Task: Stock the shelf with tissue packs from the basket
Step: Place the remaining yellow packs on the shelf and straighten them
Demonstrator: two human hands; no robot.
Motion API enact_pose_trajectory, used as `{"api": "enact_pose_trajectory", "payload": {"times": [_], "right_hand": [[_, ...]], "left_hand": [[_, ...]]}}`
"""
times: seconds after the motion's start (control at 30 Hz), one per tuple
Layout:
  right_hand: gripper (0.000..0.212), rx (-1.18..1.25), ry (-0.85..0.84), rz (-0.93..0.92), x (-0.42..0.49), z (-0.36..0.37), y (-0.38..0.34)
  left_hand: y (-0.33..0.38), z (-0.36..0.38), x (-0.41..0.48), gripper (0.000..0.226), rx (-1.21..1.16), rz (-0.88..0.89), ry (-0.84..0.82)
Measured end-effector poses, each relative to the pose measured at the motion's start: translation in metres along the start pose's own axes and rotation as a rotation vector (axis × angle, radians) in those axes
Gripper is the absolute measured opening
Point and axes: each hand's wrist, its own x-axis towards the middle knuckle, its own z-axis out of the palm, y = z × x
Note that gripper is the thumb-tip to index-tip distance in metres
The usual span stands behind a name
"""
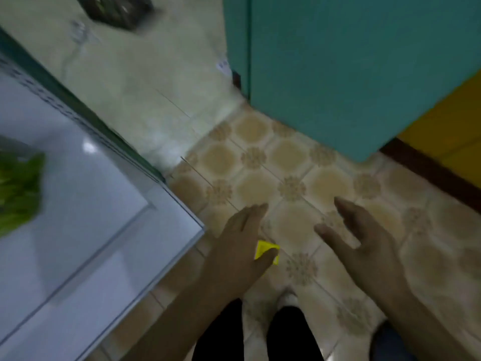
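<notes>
fingers (256,212) of the left hand (242,246) lay straight and those of the right hand (364,246) spread loose and empty above glossy patterned floor tiles (294,162), while a small yellow scrap (264,250) showed at the left thumb, held or not impossible to tell. a blurred green pack (18,188), likely tissues, sat well left of the fingers on the smooth white shelf (104,204). a dark shape (117,9) far beyond the fingertips might be the basket, so the reach would best begin there, gripping a soft pack across its flat sides.
</notes>
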Motion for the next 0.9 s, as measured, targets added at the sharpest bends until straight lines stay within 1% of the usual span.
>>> {"api": "enact_pose_trajectory", "payload": {"times": [0.1,0.17,0.23,0.33,0.4,0.47,0.53,0.63,0.67,0.7,0.73,0.77,0.83,0.87,0.9], "right_hand": [[0.066,0.052,-0.102,0.250,0.015,0.056,0.122],[0.055,0.104,-0.096,0.420,0.025,0.104,0.200],[0.045,0.123,-0.099,0.536,0.040,0.161,0.277],[0.049,0.184,-0.075,0.705,0.070,0.248,0.385],[0.055,0.154,-0.081,0.743,0.093,0.302,0.450],[0.058,0.112,-0.050,0.726,0.117,0.345,0.501],[0.061,0.192,-0.001,0.736,0.137,0.373,0.534],[0.063,0.437,0.003,0.842,0.150,0.381,0.538],[0.059,0.500,0.033,0.867,0.150,0.373,0.529],[0.052,0.539,0.095,0.869,0.148,0.360,0.512],[0.045,0.567,0.176,0.841,0.145,0.342,0.493],[0.038,0.598,0.268,0.785,0.142,0.321,0.469],[0.032,0.678,0.419,0.654,0.133,0.269,0.411],[0.031,0.699,0.484,0.582,0.128,0.241,0.379],[0.030,0.706,0.537,0.503,0.121,0.213,0.346]], "left_hand": [[-0.079,0.096,0.034,0.088,-0.035,-0.208,-0.203],[-0.132,0.161,0.055,0.093,-0.137,-0.338,-0.292],[-0.188,0.230,0.077,0.088,-0.244,-0.484,-0.332],[-0.271,0.329,0.114,0.084,-0.425,-0.679,-0.308],[-0.324,0.393,0.144,0.078,-0.488,-0.776,-0.266],[-0.365,0.447,0.175,0.074,-0.481,-0.804,-0.222],[-0.387,0.484,0.201,0.077,-0.512,-0.817,-0.197],[-0.392,0.498,0.218,0.092,-0.631,-0.896,-0.118],[-0.383,0.491,0.217,0.095,-0.640,-0.904,-0.090],[-0.369,0.476,0.213,0.094,-0.636,-0.892,-0.067],[-0.349,0.457,0.208,0.084,-0.634,-0.865,-0.032],[-0.325,0.435,0.202,0.070,-0.656,-0.831,0.028],[-0.267,0.384,0.189,0.039,-0.713,-0.739,0.154],[-0.232,0.354,0.181,0.029,-0.733,-0.675,0.200],[-0.199,0.327,0.175,0.025,-0.760,-0.603,0.232]]}}
